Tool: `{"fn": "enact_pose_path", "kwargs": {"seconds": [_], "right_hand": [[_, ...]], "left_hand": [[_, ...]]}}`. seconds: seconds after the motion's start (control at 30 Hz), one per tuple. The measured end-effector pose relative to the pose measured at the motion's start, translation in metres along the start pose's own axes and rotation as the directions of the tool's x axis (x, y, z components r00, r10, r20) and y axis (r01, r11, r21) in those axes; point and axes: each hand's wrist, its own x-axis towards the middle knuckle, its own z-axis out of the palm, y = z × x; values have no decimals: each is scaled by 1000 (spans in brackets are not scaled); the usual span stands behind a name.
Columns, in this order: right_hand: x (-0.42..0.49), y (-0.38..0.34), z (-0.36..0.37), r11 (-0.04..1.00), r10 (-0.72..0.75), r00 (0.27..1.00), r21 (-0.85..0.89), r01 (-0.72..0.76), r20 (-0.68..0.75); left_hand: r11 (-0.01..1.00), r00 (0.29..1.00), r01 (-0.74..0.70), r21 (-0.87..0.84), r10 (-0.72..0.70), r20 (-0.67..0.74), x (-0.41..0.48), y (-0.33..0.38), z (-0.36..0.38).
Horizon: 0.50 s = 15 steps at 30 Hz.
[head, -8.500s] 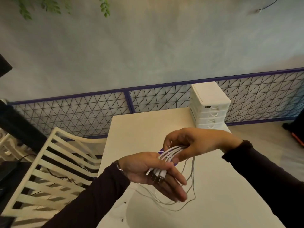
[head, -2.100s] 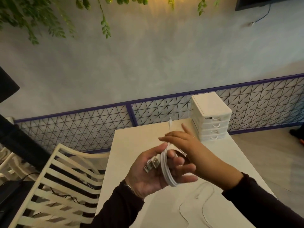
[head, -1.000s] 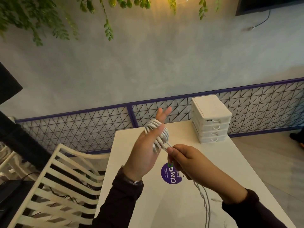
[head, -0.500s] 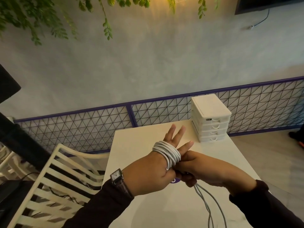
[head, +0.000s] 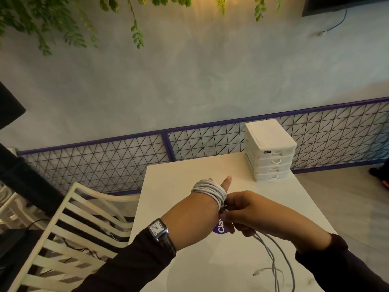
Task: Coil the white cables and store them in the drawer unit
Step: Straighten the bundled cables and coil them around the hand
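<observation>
In the head view, the left hand (head: pixel 195 213) is raised over the desk (head: pixel 179 180) with its back to the camera. Its fingers (head: pixel 227 182) are straight and close together and point to 1 o'clock. The cables (head: pixel 210 189) are wound in a thick coil around this hand near the knuckles. The right hand (head: pixel 250 213) comes in from 4 o'clock and touches the coil at its right side. Its fingers (head: pixel 242 229) are curled and pinch the loose strands, which hang down to 5 o'clock and lie on the desk. A watch (head: pixel 158 229) is on the left wrist. The drawer unit (head: pixel 271 152) stands at 1 o'clock from the hands, on the far right corner of the desk, with all drawers closed.
</observation>
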Motion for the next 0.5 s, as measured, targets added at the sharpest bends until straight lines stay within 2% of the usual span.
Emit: {"fn": "enact_pose_path", "kwargs": {"seconds": [0.07,0.13,0.23,0.33,0.4,0.5], "right_hand": [[-1,-1,-1,980,-32,998,-199,21,-55],[-2,1,-4,914,-102,989,-403,51,-105],[-11,0,-15,786,-229,971,-603,139,-73],[-10,-1,-31,718,-429,902,-586,375,52],[-3,1,-43,701,-525,846,-517,492,92],[7,-4,-52,734,-598,798,-351,582,73]], "left_hand": [[998,994,-58,-31,55,-91,-6,-6,10],[976,971,-139,-170,102,-214,-13,-19,24],[880,974,-182,-438,101,-201,-14,-39,41],[651,951,-269,-710,296,-89,-12,-49,43],[465,883,-282,-839,469,-37,-17,-48,41],[214,763,-236,-948,645,-44,-18,-44,39]]}}
